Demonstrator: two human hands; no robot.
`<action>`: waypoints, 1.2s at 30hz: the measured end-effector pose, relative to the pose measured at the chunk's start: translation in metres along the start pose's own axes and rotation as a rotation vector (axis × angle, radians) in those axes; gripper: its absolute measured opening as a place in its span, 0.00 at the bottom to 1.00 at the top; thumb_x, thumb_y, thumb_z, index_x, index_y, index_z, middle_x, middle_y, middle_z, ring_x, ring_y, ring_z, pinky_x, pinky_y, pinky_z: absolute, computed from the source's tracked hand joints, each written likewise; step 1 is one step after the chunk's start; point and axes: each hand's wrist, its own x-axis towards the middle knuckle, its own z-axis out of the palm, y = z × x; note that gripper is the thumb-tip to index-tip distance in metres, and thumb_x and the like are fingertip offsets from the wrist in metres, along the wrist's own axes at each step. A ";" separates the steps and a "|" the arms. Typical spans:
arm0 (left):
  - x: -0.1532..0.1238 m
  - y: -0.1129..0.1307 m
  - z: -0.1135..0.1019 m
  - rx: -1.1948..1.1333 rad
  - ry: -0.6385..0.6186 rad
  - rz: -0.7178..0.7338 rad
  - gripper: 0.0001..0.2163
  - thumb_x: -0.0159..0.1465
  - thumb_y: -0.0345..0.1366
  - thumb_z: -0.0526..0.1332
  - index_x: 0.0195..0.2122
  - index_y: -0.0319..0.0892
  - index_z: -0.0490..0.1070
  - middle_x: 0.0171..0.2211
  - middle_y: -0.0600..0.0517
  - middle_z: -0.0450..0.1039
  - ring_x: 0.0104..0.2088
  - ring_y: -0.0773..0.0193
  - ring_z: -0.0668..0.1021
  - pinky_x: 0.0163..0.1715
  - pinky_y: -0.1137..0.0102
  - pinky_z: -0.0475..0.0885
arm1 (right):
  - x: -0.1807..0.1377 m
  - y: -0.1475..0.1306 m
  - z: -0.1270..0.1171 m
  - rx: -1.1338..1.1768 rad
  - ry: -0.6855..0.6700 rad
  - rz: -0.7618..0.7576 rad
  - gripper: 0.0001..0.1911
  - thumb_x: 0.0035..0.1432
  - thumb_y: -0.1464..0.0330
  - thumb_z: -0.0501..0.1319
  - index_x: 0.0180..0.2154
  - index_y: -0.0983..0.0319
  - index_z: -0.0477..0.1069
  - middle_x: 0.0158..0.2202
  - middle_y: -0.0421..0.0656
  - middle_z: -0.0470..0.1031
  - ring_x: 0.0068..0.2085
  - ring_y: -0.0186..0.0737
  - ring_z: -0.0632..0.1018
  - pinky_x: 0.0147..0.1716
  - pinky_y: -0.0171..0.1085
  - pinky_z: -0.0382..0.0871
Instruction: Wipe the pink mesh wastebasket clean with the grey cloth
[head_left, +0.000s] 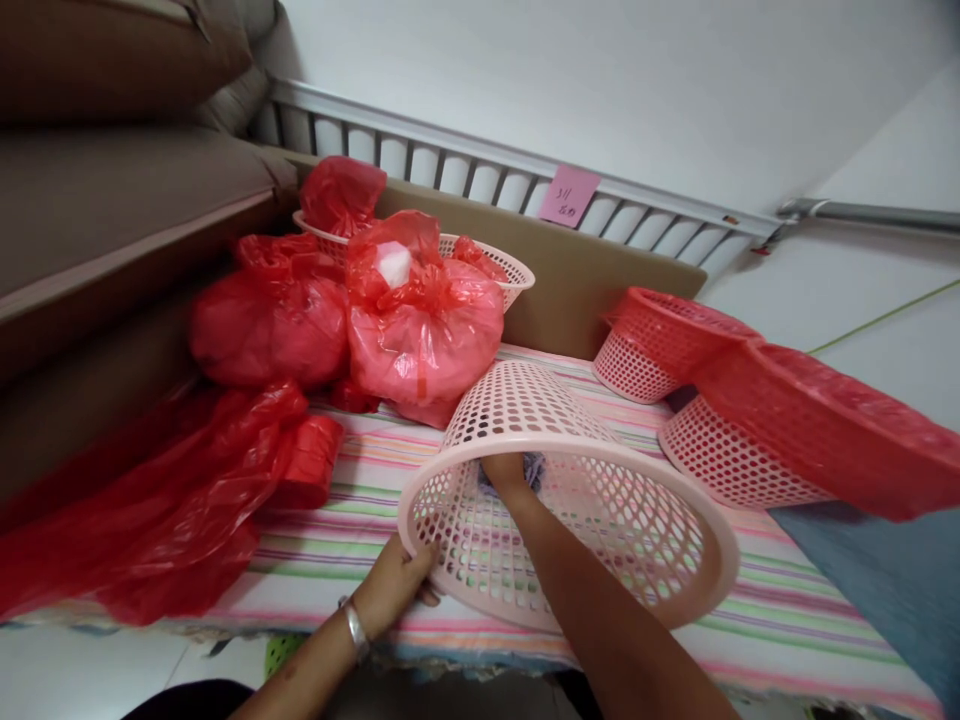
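Observation:
A pink perforated plastic basket (570, 445) lies tipped on its side on the striped cloth, its mouth facing me. Thumb and fingers of my left hand (396, 585), with a silver bracelet at the wrist, grip its rim at the lower left. My right hand (504, 470) reaches deep into the basket, closed on a bunched greyish-purple cloth (534, 468) near the bottom. The right fingertips are hidden by the hand and cloth.
Knotted red plastic bags (424, 335) stand behind, with a second pink basket (517, 275) at the back. A red bag roll (311, 460) lies left with loose film. Two red-lined baskets (735, 450) stand right. A radiator (480, 165) with a pink note (568, 196) runs along the wall.

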 end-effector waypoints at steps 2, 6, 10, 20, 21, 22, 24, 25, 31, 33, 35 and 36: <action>0.001 -0.001 0.000 -0.006 0.001 0.001 0.19 0.60 0.50 0.56 0.32 0.35 0.70 0.22 0.50 0.73 0.16 0.69 0.75 0.17 0.75 0.71 | 0.005 0.002 0.001 0.017 0.000 -0.005 0.16 0.57 0.72 0.51 0.44 0.60 0.72 0.45 0.46 0.75 0.56 0.48 0.67 0.59 0.50 0.52; 0.002 0.001 0.000 -0.033 0.003 0.002 0.18 0.59 0.49 0.58 0.36 0.36 0.71 0.23 0.50 0.75 0.18 0.67 0.76 0.17 0.74 0.72 | 0.009 0.005 0.000 0.035 -0.032 -0.026 0.16 0.57 0.72 0.51 0.43 0.60 0.73 0.45 0.45 0.75 0.56 0.48 0.67 0.60 0.50 0.51; 0.002 0.001 -0.001 -0.046 -0.005 -0.007 0.18 0.58 0.49 0.58 0.30 0.36 0.71 0.20 0.50 0.74 0.17 0.67 0.76 0.17 0.74 0.73 | -0.001 0.005 -0.005 0.026 -0.077 -0.029 0.23 0.49 0.79 0.51 0.45 0.61 0.72 0.47 0.46 0.74 0.56 0.48 0.67 0.59 0.49 0.52; 0.004 -0.003 -0.002 -0.067 0.019 -0.015 0.20 0.54 0.52 0.62 0.32 0.36 0.69 0.19 0.50 0.76 0.16 0.63 0.78 0.18 0.73 0.74 | -0.091 -0.022 -0.035 0.068 -0.258 -0.180 0.27 0.35 0.83 0.51 0.38 0.59 0.74 0.40 0.43 0.76 0.45 0.42 0.72 0.46 0.36 0.62; 0.003 -0.002 -0.001 -0.069 0.028 -0.015 0.21 0.53 0.53 0.62 0.33 0.36 0.69 0.19 0.51 0.75 0.16 0.63 0.78 0.18 0.73 0.74 | -0.100 -0.025 -0.039 0.078 -0.272 -0.202 0.27 0.35 0.83 0.51 0.38 0.59 0.74 0.40 0.42 0.76 0.45 0.41 0.72 0.45 0.35 0.62; 0.002 -0.001 -0.001 -0.070 0.036 -0.014 0.22 0.53 0.53 0.62 0.33 0.36 0.69 0.19 0.51 0.75 0.16 0.62 0.78 0.18 0.72 0.74 | -0.107 -0.029 -0.043 0.084 -0.286 -0.223 0.27 0.35 0.83 0.51 0.37 0.59 0.74 0.39 0.42 0.75 0.44 0.41 0.71 0.44 0.35 0.62; 0.000 0.000 0.000 -0.075 0.053 -0.008 0.23 0.52 0.53 0.62 0.36 0.35 0.69 0.18 0.51 0.75 0.16 0.60 0.79 0.18 0.71 0.74 | -0.120 -0.034 -0.050 0.080 -0.316 -0.264 0.28 0.35 0.83 0.51 0.38 0.59 0.74 0.39 0.41 0.75 0.44 0.40 0.70 0.43 0.35 0.61; 0.000 0.000 0.000 -0.078 0.061 -0.003 0.24 0.52 0.54 0.63 0.37 0.35 0.69 0.19 0.51 0.76 0.16 0.60 0.79 0.18 0.70 0.75 | -0.125 -0.035 -0.052 0.072 -0.330 -0.284 0.28 0.36 0.83 0.51 0.39 0.59 0.74 0.39 0.41 0.74 0.44 0.40 0.70 0.43 0.35 0.60; -0.006 -0.012 0.005 -0.110 0.120 -0.002 0.25 0.53 0.54 0.62 0.40 0.36 0.67 0.23 0.49 0.78 0.19 0.59 0.80 0.22 0.67 0.77 | -0.138 -0.038 -0.061 0.075 -0.348 -0.349 0.25 0.41 0.82 0.52 0.39 0.59 0.74 0.38 0.42 0.73 0.43 0.41 0.69 0.41 0.35 0.58; -0.010 -0.016 0.010 -0.120 0.145 -0.004 0.24 0.54 0.54 0.62 0.41 0.36 0.67 0.24 0.49 0.78 0.19 0.59 0.81 0.22 0.67 0.77 | -0.140 -0.037 -0.064 0.070 -0.357 -0.356 0.25 0.42 0.82 0.52 0.40 0.58 0.73 0.39 0.42 0.73 0.44 0.41 0.69 0.42 0.35 0.57; -0.014 -0.019 0.016 -0.125 0.175 0.000 0.24 0.55 0.53 0.61 0.43 0.37 0.66 0.23 0.51 0.78 0.19 0.59 0.81 0.22 0.68 0.77 | -0.144 -0.035 -0.070 0.058 -0.364 -0.354 0.25 0.43 0.82 0.52 0.41 0.58 0.73 0.41 0.42 0.73 0.45 0.41 0.68 0.44 0.36 0.57; -0.016 -0.020 0.019 -0.126 0.192 -0.001 0.24 0.56 0.53 0.61 0.44 0.37 0.65 0.21 0.52 0.77 0.19 0.59 0.80 0.21 0.68 0.76 | -0.146 -0.035 -0.074 0.048 -0.369 -0.351 0.25 0.43 0.82 0.52 0.42 0.58 0.72 0.41 0.43 0.72 0.46 0.41 0.68 0.44 0.37 0.57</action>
